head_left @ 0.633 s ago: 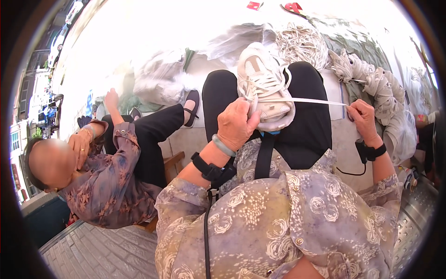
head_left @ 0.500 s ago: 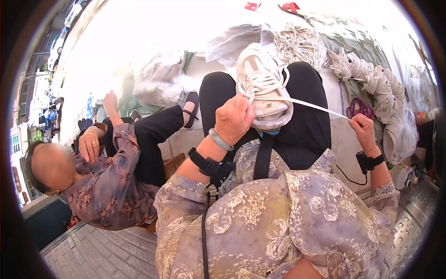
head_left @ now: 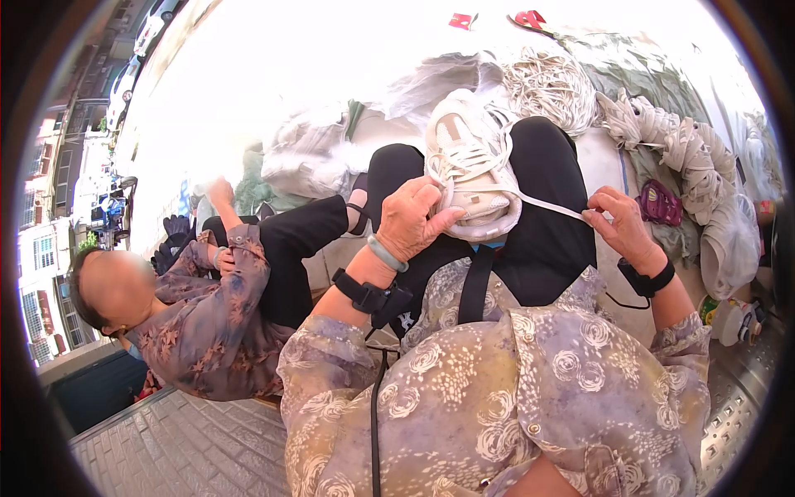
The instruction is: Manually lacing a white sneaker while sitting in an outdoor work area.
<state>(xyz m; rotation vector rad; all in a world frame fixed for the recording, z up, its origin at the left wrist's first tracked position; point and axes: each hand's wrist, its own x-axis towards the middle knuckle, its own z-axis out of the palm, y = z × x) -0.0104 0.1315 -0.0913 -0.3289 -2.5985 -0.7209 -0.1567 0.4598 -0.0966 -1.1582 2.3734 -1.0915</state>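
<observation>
A white and beige sneaker (head_left: 472,157), its laces threaded loosely across the front, rests between my knees with the toe pointing away. At its left side my left hand (head_left: 414,217) touches the upper, thumb spread from the half-curled index finger; the other fingertips are hidden. From the sneaker's right side a flat white shoelace (head_left: 546,205) runs to my right hand (head_left: 617,219), which pinches it between thumb and fingers above my right knee. The lace sags slightly near the shoe.
A heap of white laces (head_left: 551,87) lies beyond my right knee. Several beige shoes (head_left: 687,153) form a row at right, beside a purple object (head_left: 660,203). Clear plastic bags (head_left: 306,149) lie ahead. Another person (head_left: 207,331) sits at left.
My left hand has loosened from a closed grip on the laces, its thumb now apart. My right hand has come nearer the sneaker, and the taut lace has slackened. The view has shifted slightly.
</observation>
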